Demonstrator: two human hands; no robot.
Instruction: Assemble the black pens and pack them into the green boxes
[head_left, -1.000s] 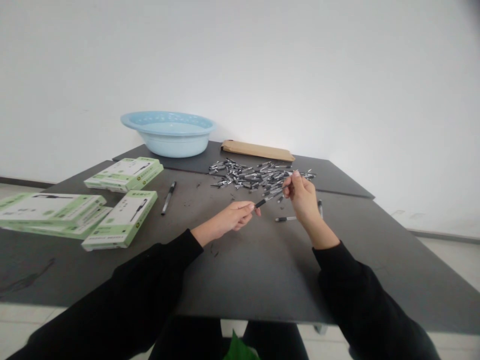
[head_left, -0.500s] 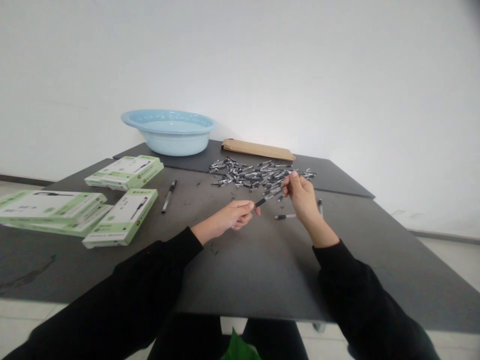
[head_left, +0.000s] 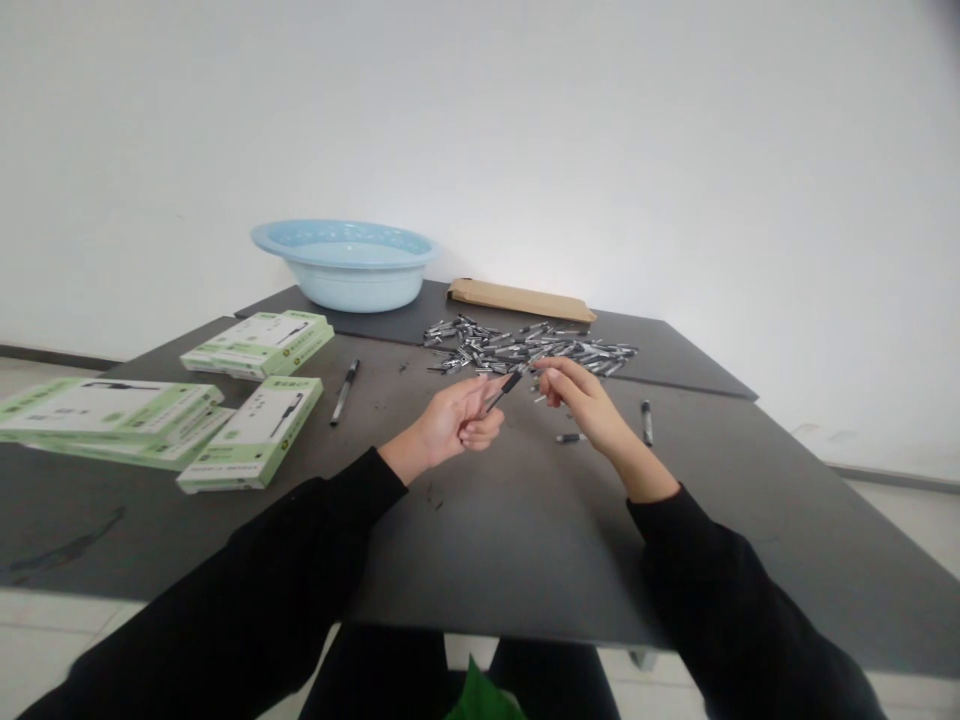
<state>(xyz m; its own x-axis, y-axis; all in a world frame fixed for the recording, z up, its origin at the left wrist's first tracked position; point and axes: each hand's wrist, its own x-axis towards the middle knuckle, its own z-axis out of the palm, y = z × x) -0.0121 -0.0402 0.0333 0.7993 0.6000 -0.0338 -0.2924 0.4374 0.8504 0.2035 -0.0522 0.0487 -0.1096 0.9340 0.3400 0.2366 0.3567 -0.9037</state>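
Note:
My left hand (head_left: 452, 423) is closed on a thin pen (head_left: 504, 388) whose black end points up and right. Just right of that tip, my right hand (head_left: 581, 402) has its fingers curled in a pinch; what they hold, if anything, is hidden. Both hands hover over the dark table (head_left: 525, 540), in front of a heap of several silver-and-black pens (head_left: 525, 348). Black sleeves cover both arms.
A light blue basin (head_left: 345, 262) and a brown envelope (head_left: 521, 298) lie at the back. Green-and-white boxes (head_left: 259, 345) (head_left: 255, 430) (head_left: 105, 415) sit on the left. Loose pens (head_left: 345, 392) (head_left: 645, 422) (head_left: 570, 437) lie near the hands.
The pen was stretched between both hands; now my left hand alone holds it, tilted more upright. My right hand has slid left and slightly down, close to the pen's tip.

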